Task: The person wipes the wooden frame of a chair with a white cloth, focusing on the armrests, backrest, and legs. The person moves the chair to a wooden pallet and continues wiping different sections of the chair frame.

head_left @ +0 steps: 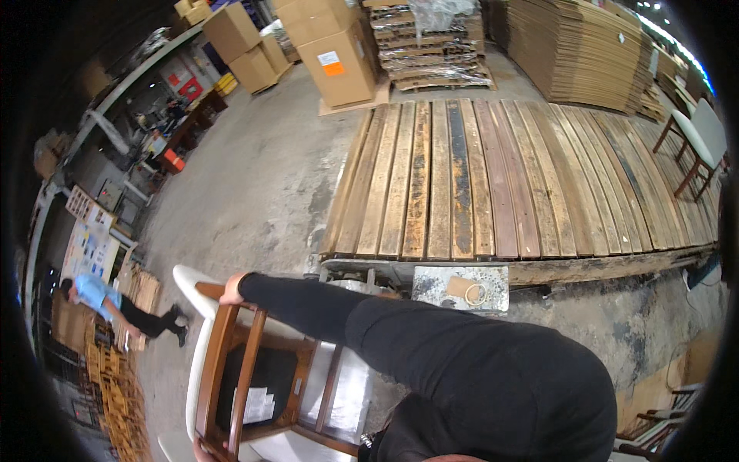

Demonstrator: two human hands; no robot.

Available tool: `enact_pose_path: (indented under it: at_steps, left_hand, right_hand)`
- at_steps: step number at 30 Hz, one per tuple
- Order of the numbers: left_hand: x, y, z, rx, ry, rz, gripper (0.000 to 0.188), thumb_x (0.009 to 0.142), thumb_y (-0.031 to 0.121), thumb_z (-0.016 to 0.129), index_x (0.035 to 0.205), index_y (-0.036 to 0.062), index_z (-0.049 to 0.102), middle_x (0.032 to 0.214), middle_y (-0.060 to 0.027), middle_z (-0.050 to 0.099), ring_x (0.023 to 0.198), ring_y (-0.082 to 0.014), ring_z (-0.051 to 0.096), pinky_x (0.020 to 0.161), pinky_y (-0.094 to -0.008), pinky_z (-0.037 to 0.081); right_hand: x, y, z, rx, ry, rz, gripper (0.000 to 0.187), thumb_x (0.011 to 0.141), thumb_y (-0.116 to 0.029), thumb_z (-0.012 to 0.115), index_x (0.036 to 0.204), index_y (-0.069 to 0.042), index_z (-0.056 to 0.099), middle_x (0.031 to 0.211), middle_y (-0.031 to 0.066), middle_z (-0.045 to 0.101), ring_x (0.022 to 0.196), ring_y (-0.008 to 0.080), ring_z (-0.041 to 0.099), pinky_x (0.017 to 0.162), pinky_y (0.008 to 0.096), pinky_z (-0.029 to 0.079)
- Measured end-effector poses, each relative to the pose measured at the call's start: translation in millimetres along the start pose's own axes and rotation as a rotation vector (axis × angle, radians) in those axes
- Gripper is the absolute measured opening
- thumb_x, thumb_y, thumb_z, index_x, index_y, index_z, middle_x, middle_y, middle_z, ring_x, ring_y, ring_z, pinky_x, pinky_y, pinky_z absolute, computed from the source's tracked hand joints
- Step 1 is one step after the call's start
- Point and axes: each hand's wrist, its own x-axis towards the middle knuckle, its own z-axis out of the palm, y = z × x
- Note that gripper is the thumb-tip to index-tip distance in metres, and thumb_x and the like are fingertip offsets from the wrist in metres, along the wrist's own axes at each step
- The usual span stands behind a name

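Note:
A brown wooden chair (pixel 218 354) with white upholstery is tipped over in front of me, its underside and dark seat bottom showing. White paper labels (pixel 259 405) are fixed to that underside. My right arm, in a black sleeve, reaches across to the left. At its end my right hand (pixel 232 289) is closed round the upper end of the wooden frame, beside the white padding. Low in the picture my left hand (pixel 206 450) grips the frame's lower end, only partly in view.
A slatted wooden platform (pixel 469 185) stands ahead, with a white-seated chair (pixel 697 142) at its right end. A small spattered stand (pixel 431 286) abuts its near edge. Cardboard boxes (pixel 331 58), stacked pallets (pixel 429 50) and flat cardboard (pixel 573 54) lie beyond. A person in blue (pixel 100 296) walks at left.

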Motion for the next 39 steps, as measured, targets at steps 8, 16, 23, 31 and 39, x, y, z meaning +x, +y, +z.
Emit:
enact_pose_path:
  at_steps: [8,16,23,31,39]
  left_hand:
    - [35.1,-4.4,124.2,0.162,-0.011,0.138,0.057,0.089,0.051,0.054,0.128,0.0092,0.057,0.111,-0.0109,0.066,0.091,-0.0285,0.067,0.078,-0.0449,0.054]
    - [-47.0,-6.9,200.7,0.193,0.037,0.247,0.054,0.086,0.04,0.06,0.127,0.0049,0.057,0.108,-0.013,0.067,0.089,-0.028,0.067,0.076,-0.0423,0.054]
    - [-163.0,-21.7,323.4,0.271,0.056,0.352,0.053,0.083,0.031,0.065,0.126,0.0012,0.057,0.105,-0.0149,0.068,0.086,-0.0275,0.066,0.074,-0.0401,0.054]
    - [-318.0,-68.3,528.0,0.273,-0.009,0.501,0.054,0.08,0.02,0.071,0.125,-0.0031,0.056,0.103,-0.017,0.068,0.084,-0.0269,0.066,0.072,-0.0375,0.053]
    - [-169.5,-130.0,838.3,0.219,-0.698,0.67,0.05,0.098,0.051,0.046,0.132,0.0162,0.054,0.114,-0.0054,0.061,0.085,-0.0204,0.063,0.067,-0.036,0.056]
  right_hand:
    - [18.7,22.4,18.1,0.056,-0.047,-0.099,0.061,0.089,-0.053,0.049,0.1,0.002,0.073,0.104,0.0268,0.069,0.101,0.0386,0.066,0.089,0.0459,0.051]
    - [-72.9,87.7,-33.8,0.216,-0.044,-0.175,0.068,0.086,-0.057,0.059,0.091,0.009,0.071,0.095,0.0288,0.069,0.095,0.04,0.068,0.086,0.046,0.053]
    - [-243.9,221.2,-122.2,0.893,-0.054,0.055,0.05,0.086,-0.037,0.071,0.093,0.012,0.066,0.081,0.014,0.068,0.056,0.0195,0.065,0.058,0.0349,0.053]
    - [-477.3,379.5,-290.1,1.134,0.445,0.044,0.047,0.085,-0.034,0.073,0.095,0.011,0.062,0.078,0.0104,0.063,0.057,0.0144,0.062,0.047,0.0292,0.05]
    - [-634.6,483.2,-433.7,0.677,1.313,-0.05,0.039,0.091,-0.032,0.071,0.105,0.003,0.063,0.09,0.0066,0.067,0.073,0.0117,0.065,0.063,0.0298,0.057]
